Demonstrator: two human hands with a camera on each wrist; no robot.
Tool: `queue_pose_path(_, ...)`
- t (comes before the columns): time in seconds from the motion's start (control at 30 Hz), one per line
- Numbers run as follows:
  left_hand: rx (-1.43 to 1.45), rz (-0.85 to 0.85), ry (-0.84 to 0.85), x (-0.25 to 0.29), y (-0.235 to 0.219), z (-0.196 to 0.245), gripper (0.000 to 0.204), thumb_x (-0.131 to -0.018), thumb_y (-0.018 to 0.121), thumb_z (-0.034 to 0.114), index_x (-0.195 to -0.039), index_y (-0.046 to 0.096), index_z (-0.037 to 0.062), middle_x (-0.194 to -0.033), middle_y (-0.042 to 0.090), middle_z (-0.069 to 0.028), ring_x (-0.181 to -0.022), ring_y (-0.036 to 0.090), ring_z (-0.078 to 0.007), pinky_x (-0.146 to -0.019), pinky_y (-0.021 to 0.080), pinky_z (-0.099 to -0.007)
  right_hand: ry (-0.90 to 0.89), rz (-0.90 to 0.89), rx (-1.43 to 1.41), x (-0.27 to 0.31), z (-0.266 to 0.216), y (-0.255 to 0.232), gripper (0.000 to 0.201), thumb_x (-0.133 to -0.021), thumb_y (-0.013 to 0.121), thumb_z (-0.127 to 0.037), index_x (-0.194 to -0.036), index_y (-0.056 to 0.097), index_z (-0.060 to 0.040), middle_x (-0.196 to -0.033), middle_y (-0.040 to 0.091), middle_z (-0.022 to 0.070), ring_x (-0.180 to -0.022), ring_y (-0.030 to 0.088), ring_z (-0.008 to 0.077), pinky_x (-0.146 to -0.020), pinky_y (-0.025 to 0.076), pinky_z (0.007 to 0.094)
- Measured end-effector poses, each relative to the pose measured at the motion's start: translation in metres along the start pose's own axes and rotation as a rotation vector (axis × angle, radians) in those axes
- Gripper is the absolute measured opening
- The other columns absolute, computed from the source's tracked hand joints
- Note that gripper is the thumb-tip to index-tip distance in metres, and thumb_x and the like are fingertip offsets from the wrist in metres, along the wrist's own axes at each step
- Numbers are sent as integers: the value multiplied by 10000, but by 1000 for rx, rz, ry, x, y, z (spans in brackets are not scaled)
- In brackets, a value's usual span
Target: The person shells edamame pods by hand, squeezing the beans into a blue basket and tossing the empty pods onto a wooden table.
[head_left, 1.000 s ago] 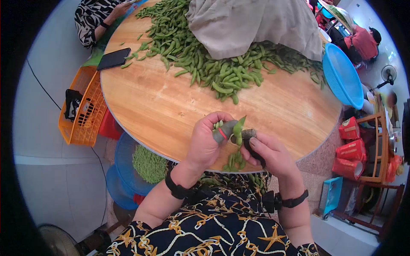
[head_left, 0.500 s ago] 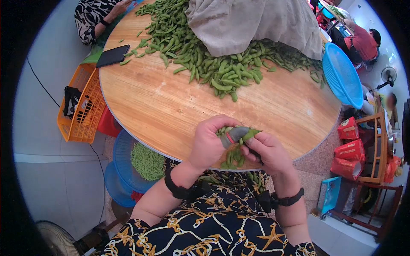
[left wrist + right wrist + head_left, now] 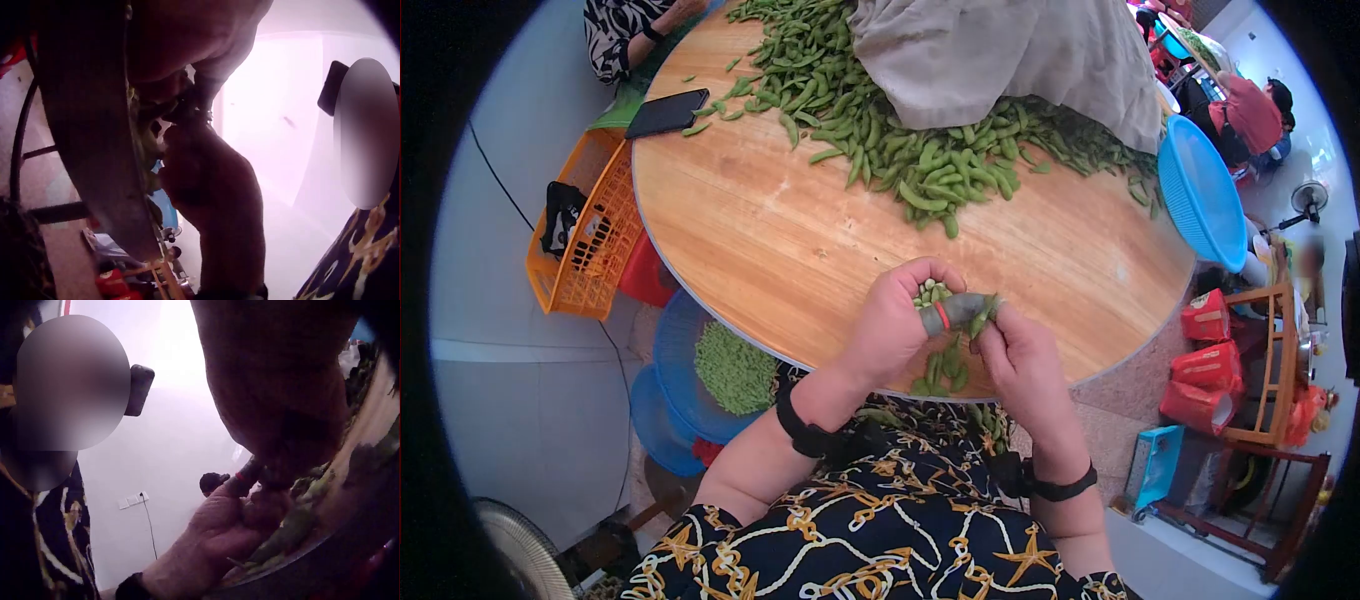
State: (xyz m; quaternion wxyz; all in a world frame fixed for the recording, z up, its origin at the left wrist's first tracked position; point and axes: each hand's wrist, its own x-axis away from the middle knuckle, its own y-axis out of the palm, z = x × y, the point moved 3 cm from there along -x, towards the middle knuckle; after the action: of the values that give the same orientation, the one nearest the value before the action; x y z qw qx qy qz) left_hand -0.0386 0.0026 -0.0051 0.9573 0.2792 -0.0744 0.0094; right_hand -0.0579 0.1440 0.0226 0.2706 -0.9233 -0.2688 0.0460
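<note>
In the head view the left hand [image 3: 897, 318] curls round a handful of shelled green beans [image 3: 930, 292]; its thumb wears a grey cover with a red band [image 3: 943, 316]. Between that thumb and the fingers of the right hand [image 3: 1026, 368] a green pod [image 3: 984, 316] is pinched, partly covered by the fingertips. Several loose pods [image 3: 945, 368] lie at the table edge just below the hands. A large heap of pods [image 3: 920, 165] spreads farther up the table. Both wrist views are dark; the right wrist view shows the left hand [image 3: 234, 528] beside pods [image 3: 284, 537].
Grey cloth [image 3: 1010, 60] covers part of the heap on the round wooden table [image 3: 730, 220]. A phone [image 3: 667, 114] lies at its left edge, a blue basket [image 3: 1201, 193] at its right. Below left, beans [image 3: 736, 370] fill a blue basket beside an orange crate [image 3: 590, 235]. Other people sit farther off.
Both hands have shifted slightly, the right hand turning more upright with its fingertips against the left thumb. The pod that stood upright between them is now lower and mostly covered by fingers.
</note>
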Motion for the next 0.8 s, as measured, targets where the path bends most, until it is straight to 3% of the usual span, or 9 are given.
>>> queue_pose_path(0.07,37,-17,5,-1,0,-3,201,-769,651,41,-939,544,35,-844,572,-9,-702,548,-66,-615,462,-186,4,20,62,-3,0,-3,139,-891,476,-149,-890,545,-28,-669,495,-42,-560,430,37,-498,343,183)
queue_pose_path(0.13,71,-34,10,-2,-1,-5,212,-769,652,45,-951,545,33,-842,573,-13,-702,552,-67,-611,464,-187,232,-20,-351,-7,5,-4,139,-868,502,-121,-819,530,6,-637,522,10,-556,477,116,-523,408,289)
queue_pose_path(0.27,220,-56,-68,-3,-10,-6,209,-807,609,65,-1004,549,27,-832,577,-10,-683,549,-67,-581,452,-177,276,-88,-473,-9,6,-5,125,-856,519,-111,-835,542,10,-635,521,21,-570,481,119,-540,421,302)
queue_pose_path(0.33,294,-63,-113,-3,-12,-5,204,-824,588,72,-1021,550,28,-829,578,-7,-679,547,-67,-574,447,-174,-26,67,-221,-11,-5,-2,96,-841,538,-100,-858,552,-6,-635,537,57,-546,515,149,-527,423,290)
queue_pose_path(0.37,267,-24,-107,-2,-12,-6,186,-838,562,70,-1019,559,29,-832,577,-3,-685,543,-62,-574,442,-172,-29,64,-221,-11,-9,1,96,-841,538,-100,-858,552,-6,-635,537,57,-546,515,149,-527,423,290)
queue_pose_path(0.43,242,16,-101,0,-7,-7,173,-852,537,68,-1018,567,30,-836,577,2,-691,539,-57,-574,438,-170,-214,176,145,-9,-24,3,79,-813,570,-97,-813,538,-25,-647,552,109,-548,557,236,-507,436,314)
queue_pose_path(0.5,-93,125,20,2,-2,-3,168,-855,511,47,-1004,587,35,-844,575,14,-706,532,-45,-576,435,-172,-278,174,300,-9,-29,9,94,-798,584,-104,-781,523,-35,-647,549,122,-561,560,268,-498,439,336)
queue_pose_path(0.6,-174,150,145,-1,-1,-6,178,-856,494,33,-1002,594,30,-850,577,18,-712,525,-38,-584,437,-176,-378,199,463,-10,-32,14,155,-771,608,-121,-710,483,-52,-608,527,112,-549,557,291,-473,436,372)
queue_pose_path(0.8,140,111,-52,-1,-9,-3,188,-848,486,9,-1004,591,20,-852,583,0,-662,497,-32,-498,359,-144,-413,241,531,-18,-25,15,132,-768,618,-134,-726,520,-56,-619,535,117,-518,543,269,-459,423,336)
